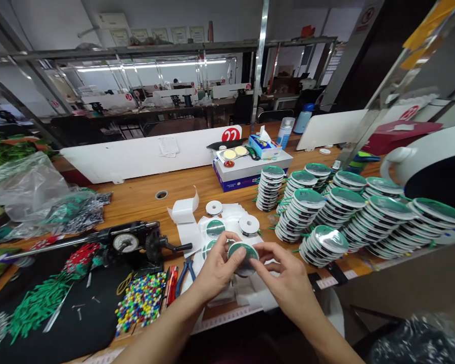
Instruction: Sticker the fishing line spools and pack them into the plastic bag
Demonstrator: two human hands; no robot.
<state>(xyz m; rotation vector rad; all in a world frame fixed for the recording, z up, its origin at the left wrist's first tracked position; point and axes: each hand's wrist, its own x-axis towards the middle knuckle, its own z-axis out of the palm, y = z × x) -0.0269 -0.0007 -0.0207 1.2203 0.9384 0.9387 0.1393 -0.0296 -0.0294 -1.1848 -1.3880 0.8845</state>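
A round spool with a green label (244, 253) is held up between both hands, above white paper sheets (189, 232). My left hand (222, 265) grips its left side, thumb on the label. On the right side, the fingers of my right hand (282, 268) are bent around the edge. Behind them, a white spool (249, 224) with no green label and a smaller white one (214, 207) lie on the paper. A round green label (215, 227) sits on the paper just beyond my left hand, and another is partly hidden behind it.
Stacks of green-topped spools (307, 202) fill the right side. At left are a black winding device (136, 242), colored beads (142, 303), blue pliers (185, 275) and green strands (41, 301). A purple-and-white box (235, 179) stands behind, before a white partition (144, 159).
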